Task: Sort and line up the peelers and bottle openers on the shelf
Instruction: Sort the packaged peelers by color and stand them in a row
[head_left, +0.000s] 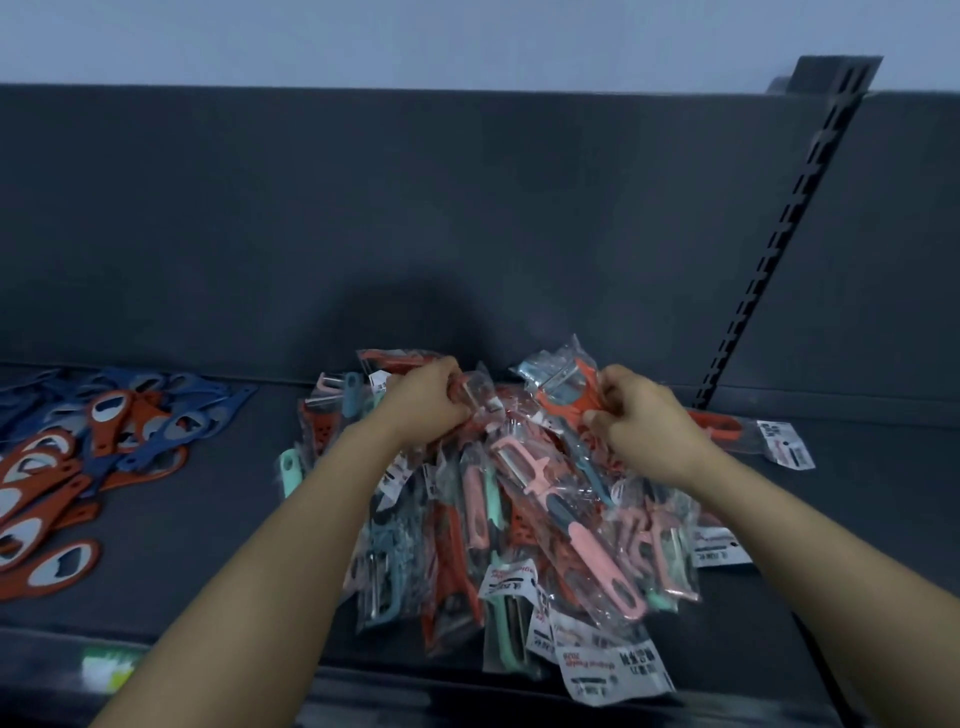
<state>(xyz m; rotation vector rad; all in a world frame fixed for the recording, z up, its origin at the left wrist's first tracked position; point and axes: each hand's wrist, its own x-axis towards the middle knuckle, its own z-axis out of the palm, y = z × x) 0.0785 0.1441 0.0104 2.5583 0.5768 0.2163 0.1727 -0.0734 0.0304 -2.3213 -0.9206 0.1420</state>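
Observation:
A heap of peelers in clear plastic bags (519, 530) lies in the middle of the dark shelf (218, 509), in orange, pink, teal and mint. My left hand (428, 402) grips a bagged orange peeler (400, 358) at the back of the heap. My right hand (644, 421) grips another bagged orange peeler (566, 389) at the back right. A pink peeler (524, 462) lies on top between my hands. At the left lie several flat bottle openers (78, 457), orange and blue, loosely overlapped.
The shelf's dark back panel (467, 218) rises right behind the heap. A slotted upright (779, 260) slants at the right. One bagged orange peeler (748, 428) lies apart at the right. A price label strip (104, 670) runs along the front edge.

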